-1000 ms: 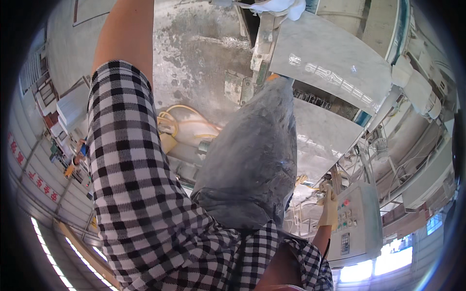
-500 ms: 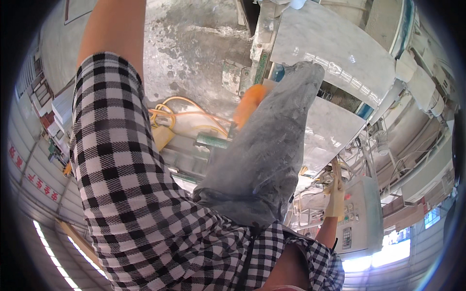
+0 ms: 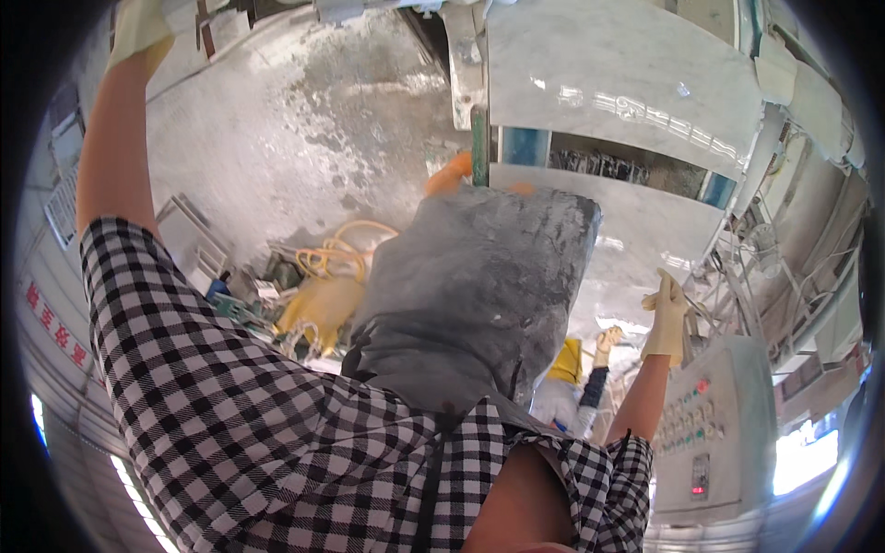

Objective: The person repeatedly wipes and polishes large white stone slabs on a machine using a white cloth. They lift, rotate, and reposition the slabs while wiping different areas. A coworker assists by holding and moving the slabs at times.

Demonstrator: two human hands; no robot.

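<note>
My left hand (image 3: 143, 35), in a cream rubber glove, reaches out at the far upper left. Its fingers run past the picture's edge, so what they touch is hidden. On the right, my right hand (image 3: 667, 318) wears a matching glove. Its fingers are apart and hold nothing I can see. It hovers near the lower right edge of a shiny white-grey stone slab (image 3: 645, 226). A second, larger slab (image 3: 618, 78) lies beyond it, across a gap with dark rollers or bristles. My grey wet apron (image 3: 470, 286) covers part of the nearer slab.
A control cabinet (image 3: 705, 433) with buttons stands at my right. Close by are a co-worker's gloved hand (image 3: 607, 343) and yellow garment (image 3: 567, 361). Yellow hose (image 3: 336, 258) lies coiled on the wet floor (image 3: 249, 120) at left. A green metal post (image 3: 479, 147) rises beside the slabs.
My view and body have turned. My left arm has swung outward left, bringing its glove into view. My right hand shows more to the right, fingers apart. The co-worker's hand has come into view.
</note>
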